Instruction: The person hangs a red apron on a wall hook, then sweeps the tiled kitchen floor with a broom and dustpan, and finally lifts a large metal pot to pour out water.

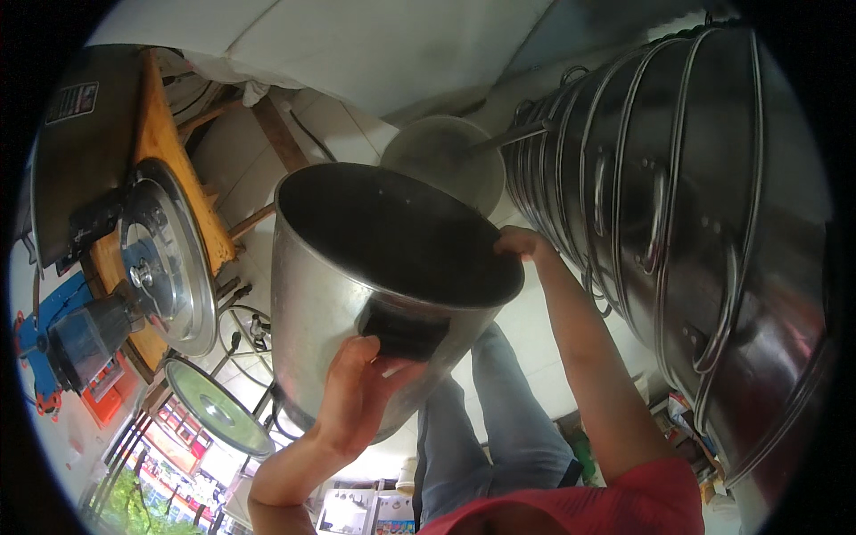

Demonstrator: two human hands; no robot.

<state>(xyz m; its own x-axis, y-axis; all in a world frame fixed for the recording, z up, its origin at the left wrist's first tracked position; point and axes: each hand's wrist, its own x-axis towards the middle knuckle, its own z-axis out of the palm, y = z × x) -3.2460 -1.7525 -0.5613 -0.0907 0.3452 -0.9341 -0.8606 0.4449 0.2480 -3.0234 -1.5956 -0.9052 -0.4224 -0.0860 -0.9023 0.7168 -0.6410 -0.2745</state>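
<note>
A tall stainless-steel stockpot (314, 294) tilts before me, its wide mouth turned up and its inside dark. My right hand (520, 243) grips the rim on the right, fingers curled over the edge. Against the near outer wall is my left hand (351, 394), thumb up and fingers spread beside a black rectangular patch (404, 329). Whether those fingers close on a handle there is hidden. Two rivets show on the far inside wall. My legs in jeans are below the pot.
Large nested metal pots (709, 187) with side handles crowd the right. Beyond the stockpot is a round vessel (435, 150) with a rod across it. A glass lid (167, 267) leans at a yellow wooden table (177, 160). Another lid (217, 408) is lower left.
</note>
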